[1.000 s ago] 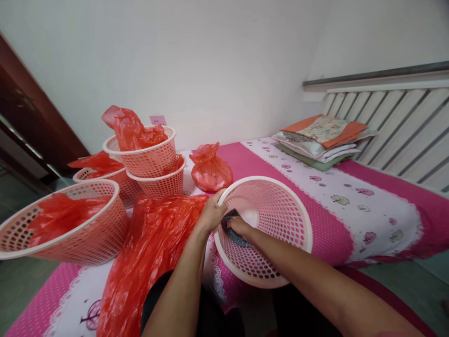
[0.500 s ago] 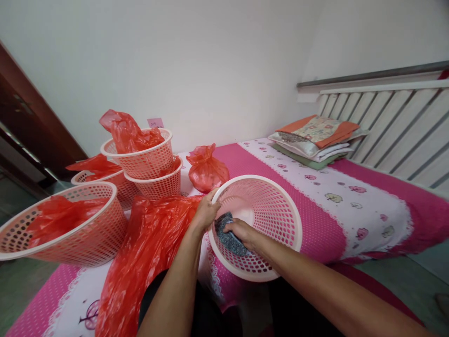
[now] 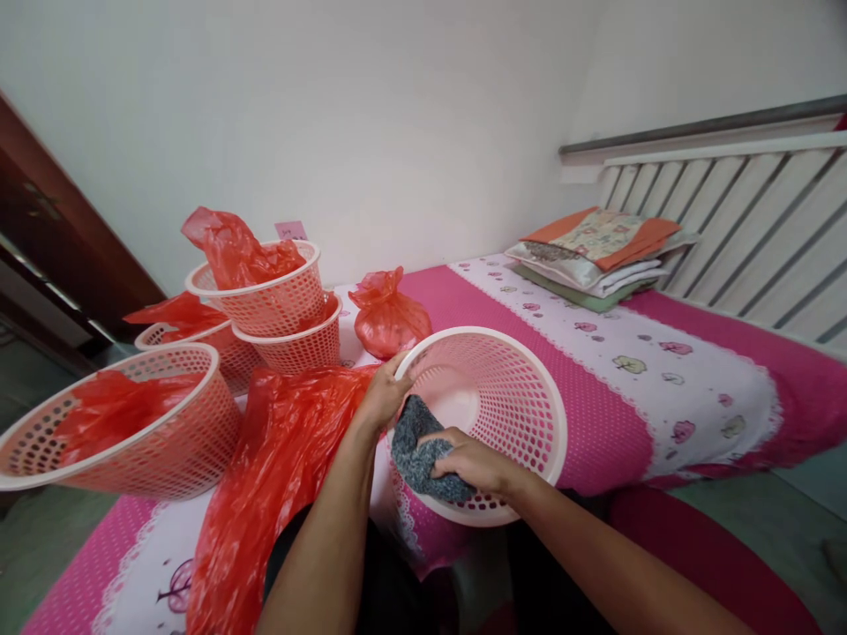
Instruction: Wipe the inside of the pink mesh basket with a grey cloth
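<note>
A pink plastic basket [image 3: 522,414] with a perforated wall and pale rim lies tilted, its mouth facing me. My left hand [image 3: 386,394] is closed on the rim at its left side. Bunched in my right hand [image 3: 467,459] is a grey-blue cloth [image 3: 423,450], pressed against the lower left rim and partly over the basket's mouth. Beside my left forearm a red plastic bag [image 3: 271,467] spreads crumpled over the bed. A knotted red bag [image 3: 392,322] sits just beyond the basket; what is inside cannot be made out.
On the left stand more pink baskets [image 3: 218,441] with red bags inside, two of them stacked [image 3: 284,300]. A folded pile of bedding [image 3: 595,251] lies at the back right near a white railing [image 3: 734,212]. A red round seat [image 3: 701,564] is at lower right.
My right hand has brought the cloth from inside the basket up and out onto the lower left rim. More of the cloth shows. My left hand keeps its hold on the rim.
</note>
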